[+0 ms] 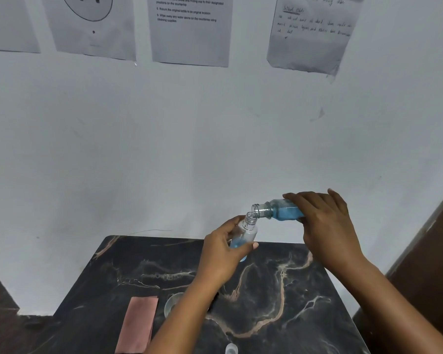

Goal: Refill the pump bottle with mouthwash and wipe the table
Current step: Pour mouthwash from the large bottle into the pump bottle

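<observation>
Pouring is under way above the far edge of the dark marbled table (266, 290): the right hand (325, 226) grasps the mouthwash bottle (279, 210), tipped nearly flat with its open neck to the left, blue liquid lying along its lower side. Its mouth sits just over the open neck of the clear pump bottle (248, 231), which the left hand (225, 254) grips around the body, held slightly tilted above the table; blue liquid fills only its bottom part. That makes 2 bottles, both uncapped. On the table nearer the camera lie 1 pink cloth (138, 325), folded into a strip, 1 small clear round cup (172, 304) just beside it, and 1 small clear piece (231, 349) at the bottom edge, possibly a cap. 4 paper sheets (189, 29) hang on the wall behind.
</observation>
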